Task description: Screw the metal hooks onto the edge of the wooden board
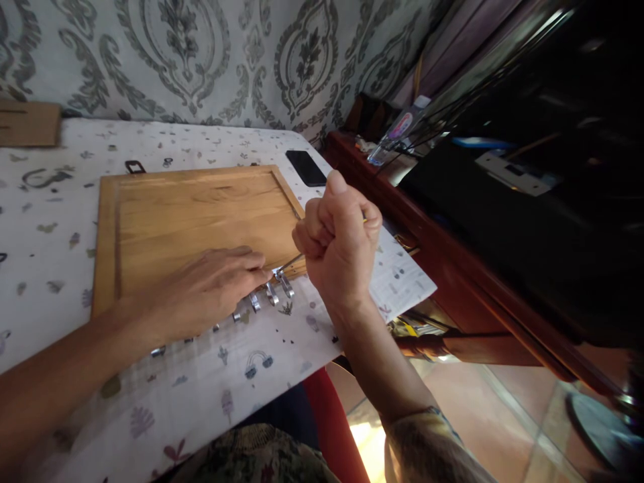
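Observation:
A framed wooden panel [201,221] lies on the patterned tablecloth. Along its near edge runs a metal hook strip [272,293] with several curved shiny hooks, partly covered by my left hand [201,288]. That hand rests across the panel, its fingertips closed against the strip near its right end. In a tight fist, my right hand [342,241] grips a screwdriver [292,263]. The thin shaft slants down-left to the strip beside my left fingertips; most of the handle is hidden in the fist, with a bit of yellow showing.
A black phone [306,168] lies beyond the panel's right corner. A dark metal piece [135,167] sits by its far left edge, and cardboard [30,124] at the far left. Right of the table stands a reddish wooden cabinet [453,288] with a plastic bottle [400,131] on it.

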The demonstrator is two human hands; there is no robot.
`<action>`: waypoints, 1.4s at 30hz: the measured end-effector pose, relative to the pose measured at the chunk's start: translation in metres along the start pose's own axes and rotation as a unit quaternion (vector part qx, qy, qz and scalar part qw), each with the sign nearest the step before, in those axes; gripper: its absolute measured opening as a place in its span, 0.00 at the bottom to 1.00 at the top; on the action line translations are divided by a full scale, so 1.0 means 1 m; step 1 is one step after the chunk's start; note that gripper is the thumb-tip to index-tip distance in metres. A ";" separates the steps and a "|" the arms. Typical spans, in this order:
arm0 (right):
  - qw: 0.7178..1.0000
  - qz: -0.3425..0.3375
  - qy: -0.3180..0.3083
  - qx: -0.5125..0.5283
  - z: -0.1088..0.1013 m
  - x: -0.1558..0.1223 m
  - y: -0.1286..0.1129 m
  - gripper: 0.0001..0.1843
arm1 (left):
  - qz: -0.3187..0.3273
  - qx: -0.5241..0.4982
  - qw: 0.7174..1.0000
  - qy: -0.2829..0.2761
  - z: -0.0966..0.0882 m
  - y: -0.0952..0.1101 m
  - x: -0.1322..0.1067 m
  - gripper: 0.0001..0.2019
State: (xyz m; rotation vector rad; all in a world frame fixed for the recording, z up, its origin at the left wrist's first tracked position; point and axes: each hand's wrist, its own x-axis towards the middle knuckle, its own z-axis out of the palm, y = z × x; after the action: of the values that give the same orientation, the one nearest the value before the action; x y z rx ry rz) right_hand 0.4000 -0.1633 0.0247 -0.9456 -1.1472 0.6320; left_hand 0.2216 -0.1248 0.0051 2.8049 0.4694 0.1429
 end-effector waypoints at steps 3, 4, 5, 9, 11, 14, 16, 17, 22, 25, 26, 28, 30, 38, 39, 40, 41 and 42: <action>1.000 -0.002 0.001 0.015 0.002 0.000 -0.002 0.38 | 0.003 -0.001 1.000 0.004 -0.001 0.001 0.001 0.18; 1.000 0.000 0.001 0.029 0.002 0.000 -0.004 0.38 | 0.002 0.000 1.000 -0.001 -0.002 0.002 0.001 0.18; 0.999 0.005 -0.005 0.048 0.003 0.000 -0.006 0.38 | 0.001 0.001 1.000 -0.007 -0.003 0.003 0.002 0.17; 0.990 0.034 -0.054 0.124 0.003 0.001 -0.014 0.30 | 0.002 0.006 1.000 -0.019 -0.006 0.005 0.003 0.17; 0.989 0.032 -0.058 0.135 0.001 0.001 -0.014 0.25 | 0.004 0.000 1.000 -0.011 -0.005 0.004 0.003 0.18; 0.989 0.027 -0.048 0.138 -0.003 0.001 -0.009 0.19 | 0.009 -0.004 1.000 0.007 -0.001 0.001 0.001 0.19; 0.992 0.014 -0.048 0.120 -0.007 0.000 -0.005 0.17 | 0.014 0.000 1.000 0.012 -0.001 0.000 0.001 0.21; 0.993 0.004 -0.050 0.104 -0.010 0.000 -0.005 0.16 | 0.013 0.002 1.000 0.011 -0.001 0.000 0.001 0.20; 0.996 -0.067 -0.041 -0.042 -0.025 -0.001 -0.011 0.12 | 0.007 -0.008 1.000 -0.001 -0.003 0.003 0.001 0.15; 0.993 -0.086 -0.026 -0.072 -0.032 -0.002 -0.016 0.09 | 0.018 -0.007 1.000 0.009 -0.002 0.002 0.000 0.15; 0.994 -0.078 -0.024 -0.067 -0.034 -0.003 -0.017 0.10 | 0.021 -0.005 1.000 0.016 -0.001 0.001 -0.001 0.15; 0.997 -0.045 -0.028 -0.056 -0.036 -0.003 -0.018 0.13 | 0.026 -0.002 0.999 0.028 0.000 0.000 -0.001 0.15; 0.998 -0.011 -0.037 -0.054 -0.037 -0.004 -0.018 0.17 | 0.026 -0.001 0.999 0.025 0.001 -0.001 -0.001 0.15; 0.993 -0.002 -0.098 -0.060 -0.048 -0.006 -0.021 0.17 | 0.021 0.002 0.999 0.028 0.003 -0.001 -0.001 0.16; 0.993 -0.002 -0.097 -0.065 -0.049 -0.006 -0.021 0.17 | 0.020 -0.002 1.000 0.022 0.002 -0.001 0.000 0.16; 0.993 -0.004 -0.091 -0.070 -0.049 -0.006 -0.021 0.17 | 0.017 -0.005 1.000 0.018 0.001 0.000 0.000 0.15; 0.994 -0.007 -0.081 -0.074 -0.048 -0.006 -0.021 0.16 | 0.016 -0.009 1.000 0.014 0.000 0.000 0.001 0.14; 0.995 -0.013 -0.069 -0.076 -0.047 -0.005 -0.020 0.16 | 0.017 -0.012 1.000 0.013 0.000 0.000 0.001 0.14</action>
State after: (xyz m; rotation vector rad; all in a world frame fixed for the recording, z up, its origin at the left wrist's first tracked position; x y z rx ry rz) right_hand 0.4423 -0.1915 0.0345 -1.0276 -1.3429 0.6027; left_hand 0.2224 -0.1246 0.0054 2.7926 0.4226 0.1925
